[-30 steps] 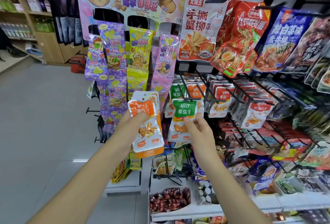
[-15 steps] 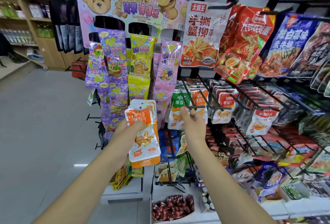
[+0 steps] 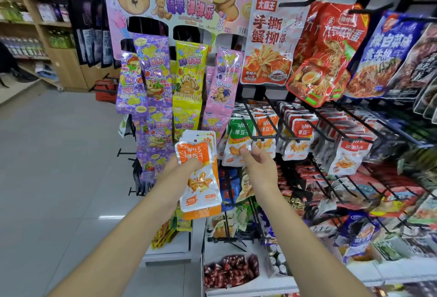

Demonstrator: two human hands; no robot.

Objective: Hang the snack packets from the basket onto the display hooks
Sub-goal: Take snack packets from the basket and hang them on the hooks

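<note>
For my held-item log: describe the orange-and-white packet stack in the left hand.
The stack of glossy orange-and-white plastic snack packets is slightly fanned and upright. Its front shows an orange label, a snack picture, an orange bottom band and a hang hole at the top. The left hand grips it, thumb across the label.

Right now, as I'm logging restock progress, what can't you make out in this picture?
- Orange packets in the left hand: their count. They overlap, and the rear ones show only edges in the head view.
- Right hand: whether its fingertips pinch the hung green packet or only touch it. The hand itself hides the contact.
- Red basket far back: its contents are too small to tell.
</note>
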